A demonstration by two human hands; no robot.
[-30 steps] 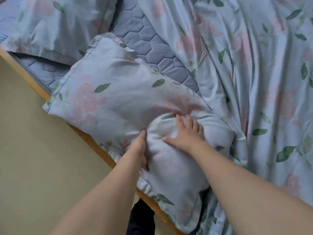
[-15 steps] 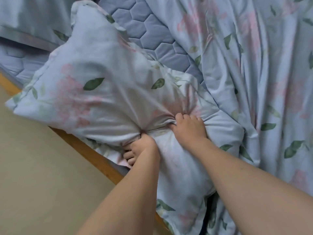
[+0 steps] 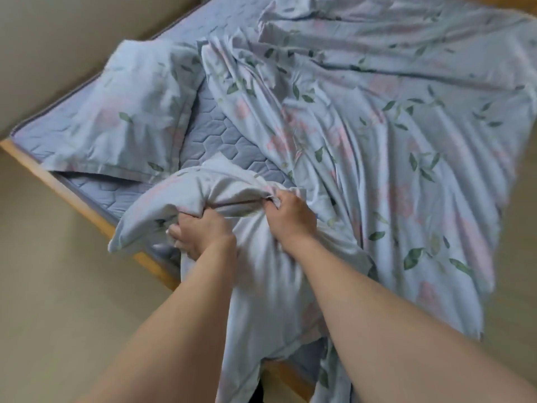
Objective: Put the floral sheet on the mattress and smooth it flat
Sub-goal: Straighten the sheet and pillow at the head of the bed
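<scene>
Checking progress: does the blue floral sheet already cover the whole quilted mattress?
No, bare quilted mattress shows beside the bunched blue floral sheet.

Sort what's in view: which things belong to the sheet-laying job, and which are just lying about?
Job: floral sheet, rumpled; quilted mattress, partly bare; left hand and right hand, both gripping the near pillow.
Lying about: far pillow; wooden bed frame.

A pale beige floor [image 3: 58, 286] lies beside the bed, whose wooden frame [image 3: 72, 199] is light. A beige wall [image 3: 58, 39] stands behind, in soft light.
</scene>
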